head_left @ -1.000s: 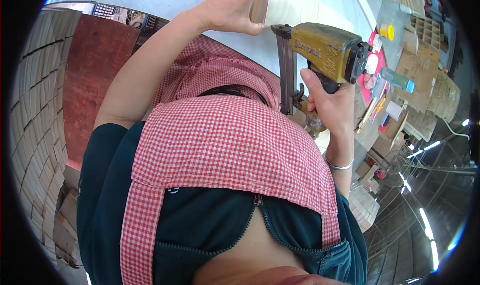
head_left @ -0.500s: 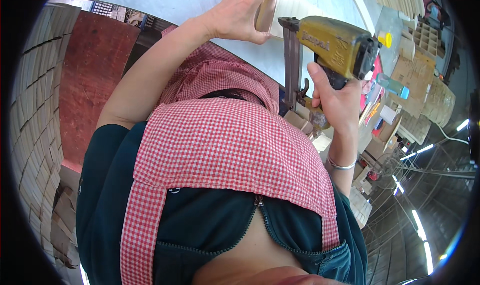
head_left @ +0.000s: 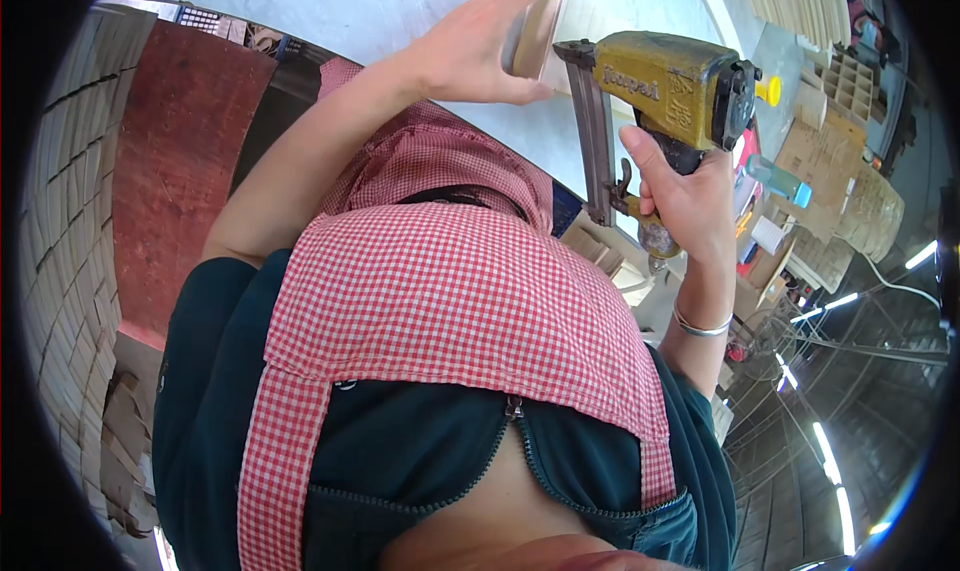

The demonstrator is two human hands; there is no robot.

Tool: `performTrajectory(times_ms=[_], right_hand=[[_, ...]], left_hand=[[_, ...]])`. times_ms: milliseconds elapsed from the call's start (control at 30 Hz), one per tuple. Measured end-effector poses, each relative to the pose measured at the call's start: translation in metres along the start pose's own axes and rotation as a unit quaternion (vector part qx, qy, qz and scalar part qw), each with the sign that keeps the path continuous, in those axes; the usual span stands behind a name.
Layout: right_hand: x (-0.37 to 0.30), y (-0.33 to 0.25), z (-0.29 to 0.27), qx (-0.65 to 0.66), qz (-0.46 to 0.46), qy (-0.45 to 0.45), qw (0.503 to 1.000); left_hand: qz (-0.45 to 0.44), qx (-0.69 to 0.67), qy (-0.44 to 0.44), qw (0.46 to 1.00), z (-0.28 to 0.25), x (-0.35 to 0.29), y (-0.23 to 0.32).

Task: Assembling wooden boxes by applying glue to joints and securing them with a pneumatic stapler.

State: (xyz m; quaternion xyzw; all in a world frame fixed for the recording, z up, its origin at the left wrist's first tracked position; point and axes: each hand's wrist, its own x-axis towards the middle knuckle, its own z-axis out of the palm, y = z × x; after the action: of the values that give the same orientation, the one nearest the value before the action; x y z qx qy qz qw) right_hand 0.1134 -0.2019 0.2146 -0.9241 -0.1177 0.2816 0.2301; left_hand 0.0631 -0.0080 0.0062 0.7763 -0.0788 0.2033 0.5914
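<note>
My right hand (head_left: 690, 196) is wrapped round the black grip of a yellow pneumatic nail gun (head_left: 665, 76). The gun's nose is at the side of a pale wooden piece (head_left: 541, 36) on the pale worktable; whether they touch I cannot tell. Along the gun's lower left runs its dark magazine (head_left: 592, 136). At the wood's left side is my left hand (head_left: 475, 56), fingers and thumb spread wide around its near end. The left thumb tip lies close to the wood's lower corner, and the other fingertips partly leave the picture at the top.
Stacked pale wooden strips (head_left: 797, 6) lie at the far right, near a divided wooden tray (head_left: 850, 86). A clear bottle with a blue cap (head_left: 780, 181) and cardboard (head_left: 825, 156) are further right. A reddish board (head_left: 190, 171) stands left, beside stacked wood (head_left: 70, 191).
My left hand has shifted slightly left and its grasp has loosened around the wood. My right hand and the nail gun have tilted and moved slightly, with the magazine's lower end swinging right.
</note>
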Motion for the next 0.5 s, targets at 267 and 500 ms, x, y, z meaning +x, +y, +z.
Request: performTrajectory(times_ms=[267, 500], right_hand=[[0.028, -0.015, -0.023, -0.008, -0.021, 0.02, 1.0], [0.049, -0.015, -0.03, -0.041, -0.026, -0.005, 0.999]], left_hand=[[-0.138, 0.047, 0.083, 0.986, 0.016, -0.004, 0.014], [-0.141, 0.049, 0.079, 0.986, 0.016, -0.006, 0.014]])
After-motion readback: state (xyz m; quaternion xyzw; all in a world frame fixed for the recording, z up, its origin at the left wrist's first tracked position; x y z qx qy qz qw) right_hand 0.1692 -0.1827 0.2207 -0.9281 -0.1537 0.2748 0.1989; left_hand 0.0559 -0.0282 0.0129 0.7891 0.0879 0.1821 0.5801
